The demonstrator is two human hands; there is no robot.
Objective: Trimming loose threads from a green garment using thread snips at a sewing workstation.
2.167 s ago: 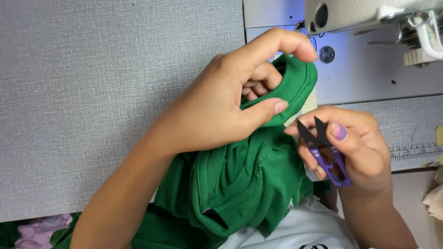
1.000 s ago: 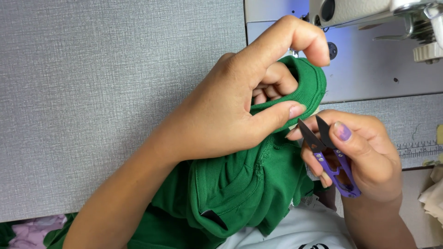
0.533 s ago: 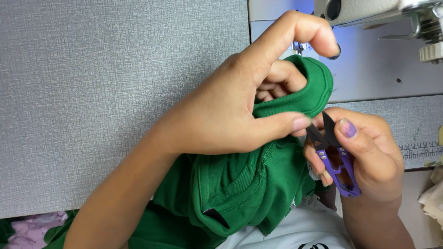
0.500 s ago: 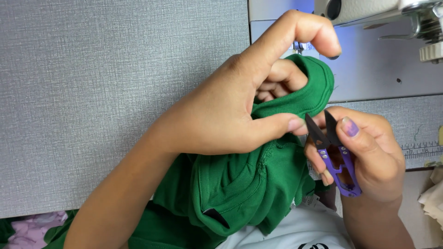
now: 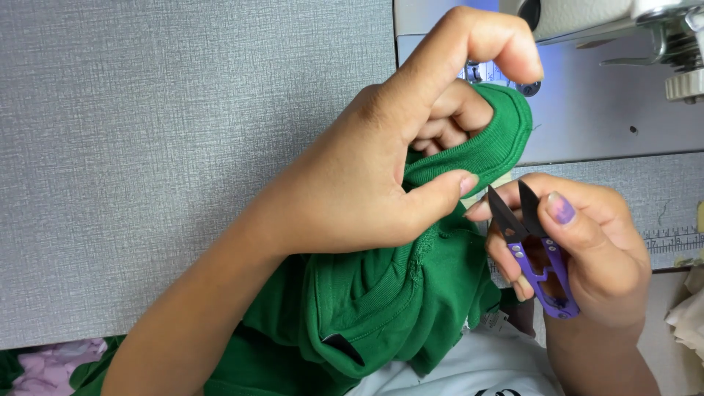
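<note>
Garment: the green knit garment (image 5: 396, 293) bunches below your left fingers and hangs toward your lap, so only the part you work on is lifted
Ribbed band: its ribbed band (image 5: 493, 139) is stretched over your curled left fingertips, which keeps the edge taut and turned toward the blades
Left hand: your left hand (image 5: 374, 183) is closed on the band, thumb pressing the fabric from below, index finger hooked high above it, the other fingers tucked inside the loop
Snips: the purple thread snips (image 5: 534, 253) sit just right of your left thumb tip, black blades parted in a narrow V and pointing up at the band's lower edge, close to it; whether they touch the cloth you cannot tell
Right hand: your right hand (image 5: 587, 249) is wrapped round the snips' handle, thumb with a purple nail on top, squeezing only lightly since the blades stand apart
Beyond the fingers: the sewing machine (image 5: 616, 18) is above your index fingertip, the grey table (image 5: 161, 147) spreads left of your wrist, a ruler strip (image 5: 671, 240) lies right of your right hand
</note>
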